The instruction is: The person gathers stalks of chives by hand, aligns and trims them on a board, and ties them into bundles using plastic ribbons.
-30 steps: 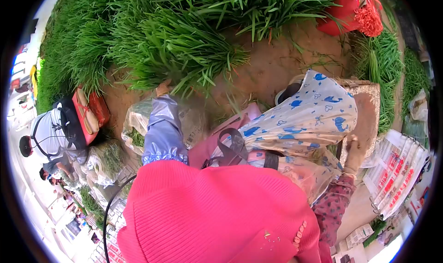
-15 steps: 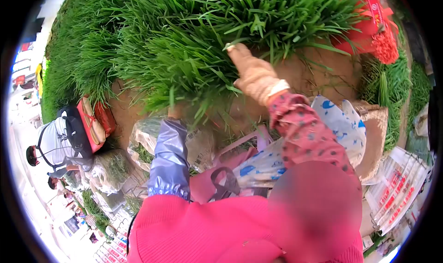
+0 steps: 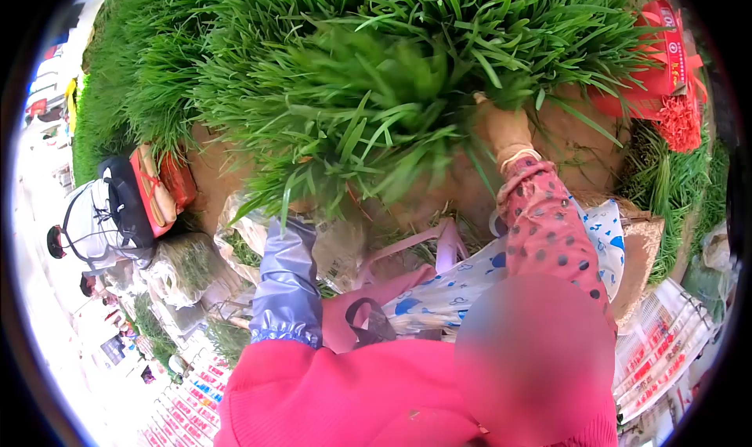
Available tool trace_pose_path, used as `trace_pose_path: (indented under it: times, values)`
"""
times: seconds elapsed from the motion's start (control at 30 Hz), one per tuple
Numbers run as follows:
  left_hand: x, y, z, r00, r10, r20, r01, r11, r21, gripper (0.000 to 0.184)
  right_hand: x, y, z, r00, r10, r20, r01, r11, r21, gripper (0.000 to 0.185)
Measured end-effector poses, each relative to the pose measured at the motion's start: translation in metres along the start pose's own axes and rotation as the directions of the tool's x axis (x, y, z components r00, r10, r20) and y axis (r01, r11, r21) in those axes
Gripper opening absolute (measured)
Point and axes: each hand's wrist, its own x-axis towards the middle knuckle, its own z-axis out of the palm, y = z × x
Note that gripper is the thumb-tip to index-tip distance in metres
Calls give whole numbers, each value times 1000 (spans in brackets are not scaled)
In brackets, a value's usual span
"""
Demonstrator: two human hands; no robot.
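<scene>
A large heap of garlic chives (image 3: pixel 258 79), long flat green leaves, covers the upper part of the view. My right hand (image 3: pixel 505 126), below a red polka-dot sleeve, reaches into the heap's near edge. Its thumb shows, and the fingers curl in among the chives, partly covered by leaves. Under drooping leaves at the left lies my left hand (image 3: pixel 301 206), below a shiny bluish-purple sleeve. Nearly all of it is hidden, fingers included. Between both hands the leaves are smeared by motion.
A brown surface (image 3: pixel 583 157) shows below the chives. Nearer me are a pink bag (image 3: pixel 352 310) and a white-and-blue plastic bag (image 3: pixel 439 282). Red bundles (image 3: pixel 654 79) sit at the right. A person (image 3: pixel 98 220) is at the left, near filled plastic bags (image 3: pixel 184 267).
My right hand has moved right along the heap's edge. Leaves between the hands have shifted and blurred. My left arm has barely moved; the view has shifted slightly.
</scene>
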Motion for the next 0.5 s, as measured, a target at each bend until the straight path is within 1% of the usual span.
trace_pose_path:
  times: [0.03, 0.07, 0.1, 0.13, 0.17, 0.2, 0.23, 0.27, 0.3, 0.33, 0.4, 0.43, 0.47, 0.5]
  values:
    - [-3, -4, -3, 1000, -2, 2, 2, 1000, -5, 42, 1, 12, -2, 997, -40, -66, 43, 998, 41, 38]
    - [-6, -10, -8, 1000, -7, 11, 7, 1000, -17, 43, 7, 29, -3, 989, -82, -124, 88, 995, 40, 37]
    - [-11, -14, -14, 1000, -8, 20, 8, 1000, -24, 43, 16, 48, 1, 980, -154, -125, 150, 988, -38, 36]
    - [-16, -16, -19, 999, -13, 30, 14, 1000, -28, 43, 27, 71, 6, 969, -235, -78, 216, 957, -196, 35]
    - [-23, -19, -25, 999, -20, 44, 21, 999, -37, 44, 48, 99, 17, 932, -361, 32, 337, 831, -442, 34]
    - [-28, -22, -29, 999, -21, 45, 23, 999, -39, 44, 49, 98, 13, 888, -441, 133, 430, 691, -581, 34]
    - [-34, -25, -31, 999, -22, 45, 24, 999, -44, 44, 47, 100, 6, 916, -326, 233, 400, 727, -558, 33]
    - [-36, -27, -30, 999, -24, 41, 26, 999, -47, 45, 75, 139, 38, 913, -401, 77, 404, 858, -317, 33]
    - [-36, -28, -31, 999, -19, 34, 21, 999, -49, 45, 102, 177, 71, 882, -464, -82, 461, 886, -50, 33]
    - [-34, -30, -29, 1000, -13, 26, 14, 999, -50, 46, 107, 180, 76, 877, -474, -81, 466, 879, -104, 33]
    - [-24, -34, -26, 1000, 9, 2, -9, 998, -56, 46, 67, 112, 40, 964, -256, -67, 262, 961, 94, 34]
    - [-20, -37, -25, 1000, 25, -15, -26, 998, -55, 47, 45, 74, 20, 988, -142, -58, 151, 970, 189, 35]
    - [-16, -41, -24, 998, 48, -32, -50, 997, -52, 47, 28, 38, 4, 982, 180, 63, -179, 758, 628, 34]
    - [-11, -48, -22, 995, 81, -60, -84, 995, -54, 48, 21, 23, 0, 865, 392, 314, -437, 278, 855, 36]
